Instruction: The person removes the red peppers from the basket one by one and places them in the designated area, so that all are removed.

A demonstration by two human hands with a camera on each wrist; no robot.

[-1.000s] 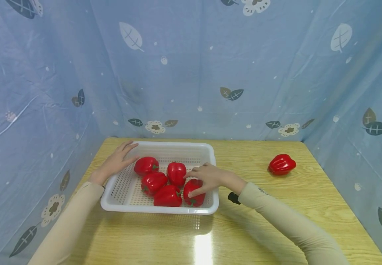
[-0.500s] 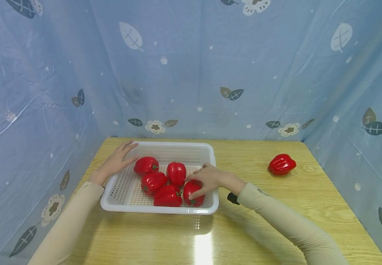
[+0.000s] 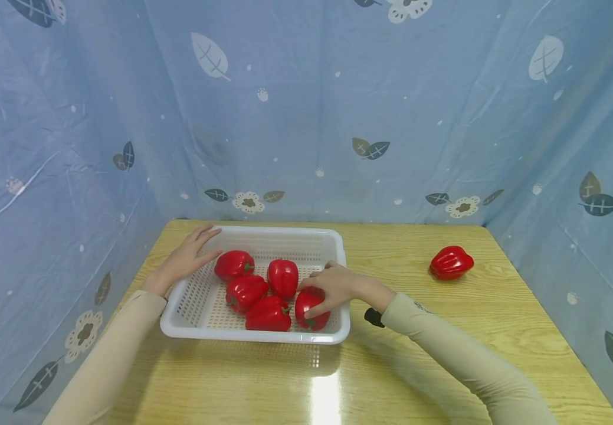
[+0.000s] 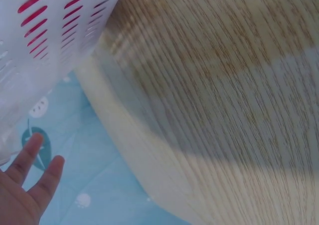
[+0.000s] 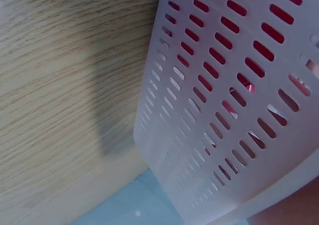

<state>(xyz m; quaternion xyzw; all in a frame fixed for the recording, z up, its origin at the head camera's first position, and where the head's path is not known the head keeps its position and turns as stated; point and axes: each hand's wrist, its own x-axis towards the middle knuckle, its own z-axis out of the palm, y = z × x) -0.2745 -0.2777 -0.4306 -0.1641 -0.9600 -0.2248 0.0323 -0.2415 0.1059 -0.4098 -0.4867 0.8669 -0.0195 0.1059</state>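
A white slotted plastic basket [image 3: 200,334] stands on the table with several red bell peppers in it, among them one bell pepper [image 3: 234,265] at the back left. My right hand [image 3: 338,284] reaches over the right rim and grips the bell pepper [image 3: 304,303] in the front right corner, thumb at its front and fingers behind. At the left rim, my left hand [image 3: 183,261] rests with fingers extended, its thumb tip beside the back left pepper. The left wrist view shows two straight fingers [image 4: 47,182] close to the basket wall [image 4: 55,60].
Another red bell pepper [image 3: 451,263] lies on the wooden table [image 3: 418,330], right of the basket. A blue patterned curtain [image 3: 295,118] encloses the table at the back and both sides. A dark band [image 3: 374,317] sits at the right wrist.
The head view shifts very slightly. Both hands, the basket and the peppers otherwise hold their places, with the right hand's fingers staying around the front right bell pepper.
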